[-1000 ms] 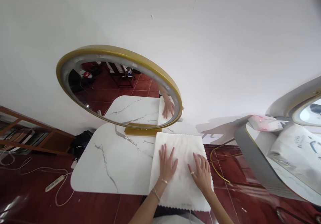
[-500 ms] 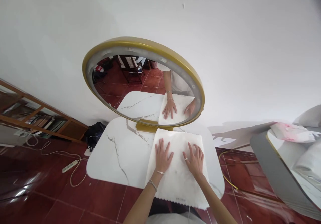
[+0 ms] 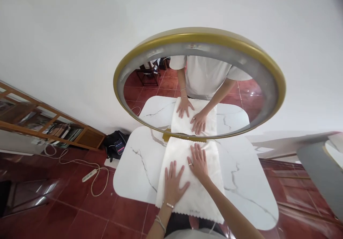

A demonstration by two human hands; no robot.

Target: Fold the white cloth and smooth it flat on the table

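A white cloth [image 3: 191, 192] with a scalloped edge lies spread on the white marble-patterned table [image 3: 249, 174], its near edge hanging over the front. My left hand [image 3: 173, 185] rests flat on the cloth's left side, fingers spread. Farther up, toward the mirror, my right hand [image 3: 198, 163] lies on the cloth with fingers stretched out. Both hands are open and grip nothing. Just behind the cloth stands an oval gold-framed mirror [image 3: 200, 89], which reflects both hands and the cloth.
On the left are a wooden shelf [image 3: 64, 128] with books, a black bag [image 3: 112, 146] with a phone [image 3: 119, 146] on it, and a power strip [image 3: 89, 175] with a cable on the red tiled floor [image 3: 99, 214]. A grey-sided table [image 3: 318, 171] stands at the right.
My right hand has slid up the cloth toward the mirror and inward. My left hand has moved slightly nearer to me. The camera view has turned, so the mirror appears farther right.
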